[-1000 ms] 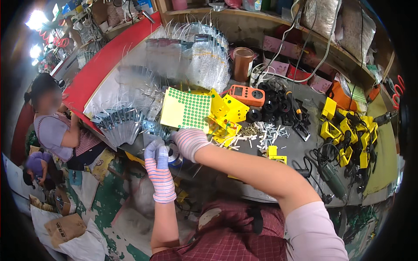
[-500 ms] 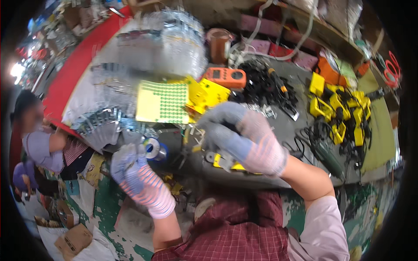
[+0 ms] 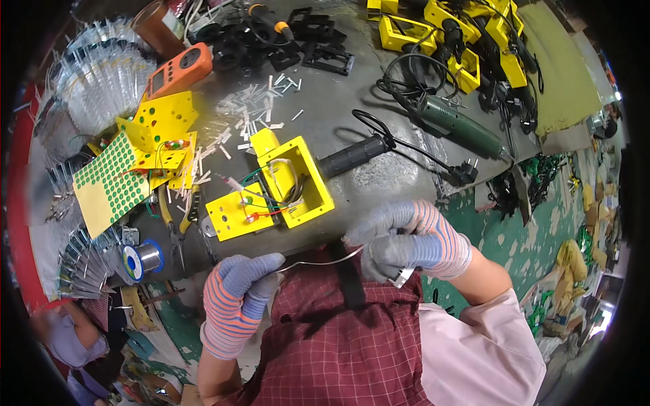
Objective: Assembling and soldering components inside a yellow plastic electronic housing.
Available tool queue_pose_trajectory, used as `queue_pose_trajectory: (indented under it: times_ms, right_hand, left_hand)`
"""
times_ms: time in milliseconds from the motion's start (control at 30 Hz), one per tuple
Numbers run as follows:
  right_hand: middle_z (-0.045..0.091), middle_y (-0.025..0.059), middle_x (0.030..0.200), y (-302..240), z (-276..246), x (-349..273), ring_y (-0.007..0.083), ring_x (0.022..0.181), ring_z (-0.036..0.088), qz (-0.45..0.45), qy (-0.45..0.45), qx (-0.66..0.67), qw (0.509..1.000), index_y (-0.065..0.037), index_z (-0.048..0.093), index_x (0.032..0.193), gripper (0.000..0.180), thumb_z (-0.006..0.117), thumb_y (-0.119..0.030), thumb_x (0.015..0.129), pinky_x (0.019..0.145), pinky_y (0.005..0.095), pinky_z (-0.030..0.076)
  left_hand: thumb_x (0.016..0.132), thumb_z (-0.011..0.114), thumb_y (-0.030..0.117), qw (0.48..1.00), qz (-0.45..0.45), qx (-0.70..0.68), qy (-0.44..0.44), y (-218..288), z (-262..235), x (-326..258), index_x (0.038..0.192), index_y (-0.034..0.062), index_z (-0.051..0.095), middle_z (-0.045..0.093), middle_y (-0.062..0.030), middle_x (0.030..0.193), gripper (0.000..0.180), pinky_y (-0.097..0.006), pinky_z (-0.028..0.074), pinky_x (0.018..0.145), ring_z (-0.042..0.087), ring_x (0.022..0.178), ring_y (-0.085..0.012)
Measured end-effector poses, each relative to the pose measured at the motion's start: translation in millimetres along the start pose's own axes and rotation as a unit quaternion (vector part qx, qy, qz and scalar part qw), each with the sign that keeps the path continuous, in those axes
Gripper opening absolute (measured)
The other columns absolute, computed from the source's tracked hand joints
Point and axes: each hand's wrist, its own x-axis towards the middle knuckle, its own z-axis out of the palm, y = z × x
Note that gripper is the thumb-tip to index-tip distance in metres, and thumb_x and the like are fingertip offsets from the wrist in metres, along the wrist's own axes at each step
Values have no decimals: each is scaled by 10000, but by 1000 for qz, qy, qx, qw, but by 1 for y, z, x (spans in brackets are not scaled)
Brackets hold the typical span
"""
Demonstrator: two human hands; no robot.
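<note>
A thin silvery wire [image 3: 318,263] bows between my two gloved hands, just off the table's front edge. My left hand [image 3: 237,298] pinches one end between thumb and fingers. The other end runs into the closed fingers of my right hand [image 3: 416,243]. A small whitish, metallic-looking piece [image 3: 403,277] sticks out under my right fingers; its kind is unclear. Beyond my hands stands an open yellow box [image 3: 315,197] with a black handle [image 3: 353,155]. Wires join the box to a yellow panel [image 3: 233,218] lying beside it.
Small white sleeves [image 3: 245,122] lie scattered behind the box. To the left are pliers [image 3: 175,230], a wire spool [image 3: 142,260], a sheet of green dots [image 3: 108,179] and an orange meter [image 3: 179,70]. A green power tool [image 3: 460,127] and yellow housings [image 3: 406,35] occupy the right.
The view has swung right, bringing the yellow box into sight. My hands have come from over the parts to the table's front edge, and a wire now spans them.
</note>
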Motion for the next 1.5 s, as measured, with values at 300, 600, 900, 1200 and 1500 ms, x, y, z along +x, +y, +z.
queue_pose_trajectory:
  times_ms: [300, 600, 900, 1200, 1500]
  right_hand:
    - [631, 52, 777, -5, -27, -26, 286, 705, 619, -90, -208, -628, 745, -174, 676, 1176, 326, 608, -218, 860, 629, 404, 496]
    - [632, 60, 771, 1, -38, -35, 246, 713, 608, -144, -15, -500, 854, -123, 710, 1099, 241, 692, -169, 863, 658, 346, 492]
    - [682, 47, 888, -1, -53, -66, 81, 757, 575, -1, 184, -203, 962, -5, 691, 1121, 284, 637, -225, 950, 689, 236, 467]
    - [575, -23, 714, -5, -42, -45, 32, 529, 438, -36, 212, -188, 958, -23, 687, 1130, 273, 592, -220, 967, 493, 199, 352]
    - [581, 3, 654, -16, -27, -6, 42, 562, 549, 143, 224, -96, 959, -63, 633, 1232, 308, 541, -217, 981, 462, 183, 413]
  left_hand:
    - [843, 688, 298, 942, 6, 42, -333, -14, -14, 9, 932, 131, 717, 650, -78, 750, 192, -403, 459, 692, 624, 740, -288]
    - [846, 717, 212, 990, 43, 62, -117, -9, 7, 32, 1006, 88, 687, 631, -89, 861, 205, -399, 469, 737, 591, 815, -303]
    - [738, 809, 193, 942, 111, 311, 62, -20, 32, 47, 1008, 160, 713, 529, -22, 847, 288, -397, 403, 758, 504, 806, -239]
    - [747, 813, 95, 940, 27, 300, 161, -32, 48, 78, 942, 103, 662, 586, -84, 958, 247, -398, 448, 828, 552, 919, -278]
    - [759, 845, 175, 961, 65, 206, 171, -65, 34, 33, 1118, 106, 572, 516, -165, 1261, 456, -420, 427, 1015, 500, 1209, -341]
